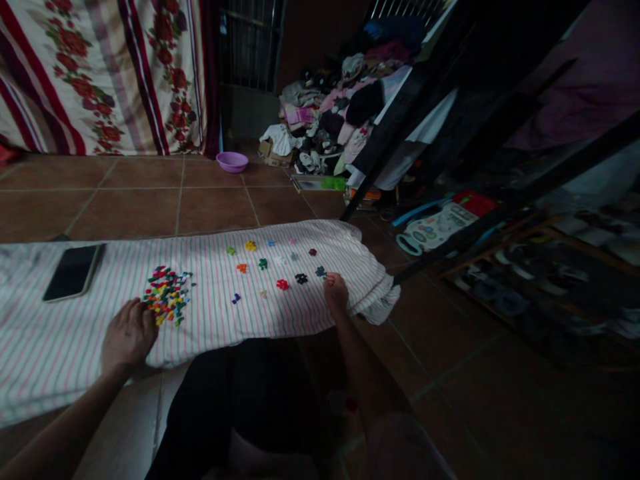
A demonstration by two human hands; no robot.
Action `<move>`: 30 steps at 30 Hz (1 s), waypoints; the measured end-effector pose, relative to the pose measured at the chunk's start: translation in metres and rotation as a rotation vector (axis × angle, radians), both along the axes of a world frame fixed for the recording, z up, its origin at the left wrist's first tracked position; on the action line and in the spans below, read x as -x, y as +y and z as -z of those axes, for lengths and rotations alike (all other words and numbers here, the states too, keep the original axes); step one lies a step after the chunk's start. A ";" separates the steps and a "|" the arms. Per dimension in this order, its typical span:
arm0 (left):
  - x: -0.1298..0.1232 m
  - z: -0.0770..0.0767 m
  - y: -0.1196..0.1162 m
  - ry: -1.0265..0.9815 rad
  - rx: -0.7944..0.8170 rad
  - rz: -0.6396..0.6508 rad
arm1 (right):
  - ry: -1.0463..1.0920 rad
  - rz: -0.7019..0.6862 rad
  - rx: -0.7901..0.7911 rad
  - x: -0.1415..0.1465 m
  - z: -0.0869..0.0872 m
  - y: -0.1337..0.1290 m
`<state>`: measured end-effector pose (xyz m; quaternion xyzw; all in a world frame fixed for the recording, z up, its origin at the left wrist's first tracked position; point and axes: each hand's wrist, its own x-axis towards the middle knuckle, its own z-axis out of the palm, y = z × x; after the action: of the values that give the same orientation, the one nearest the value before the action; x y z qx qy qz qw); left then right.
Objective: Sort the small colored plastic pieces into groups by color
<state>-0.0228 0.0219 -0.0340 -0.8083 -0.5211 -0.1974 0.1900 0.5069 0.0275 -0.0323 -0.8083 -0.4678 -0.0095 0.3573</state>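
My left hand (131, 333) lies palm down on the striped cloth (210, 313), its fingers stretched to the near-left edge of a mixed heap of small coloured pieces (169, 293). At the far right, my right hand (336, 291) has its fingertips pinched beside a dark grey cluster (321, 271); whatever they hold is too small to make out. Between the hands sit small single-colour clusters, among them a red cluster (283, 285), a black cluster (301, 279), a dark green cluster (263, 264), a yellow cluster (250, 246) and a dark blue cluster (237, 299).
A phone (73, 273) rests on the cloth at the left. Beyond, a purple basin (232, 161) stands on the tiled floor, with a pile of clothes (345, 110) behind it. On the right are a dark metal post (373, 175), a colourful toy (440, 223) and a shoe rack (560, 243).
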 end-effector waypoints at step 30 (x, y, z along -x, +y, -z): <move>-0.006 -0.005 -0.002 -0.110 0.065 -0.034 | -0.020 -0.125 -0.125 0.002 0.005 0.003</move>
<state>-0.0164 0.0194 -0.0292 -0.7931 -0.5505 -0.2210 0.1380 0.5052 0.0305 -0.0372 -0.7534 -0.5196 -0.0245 0.4023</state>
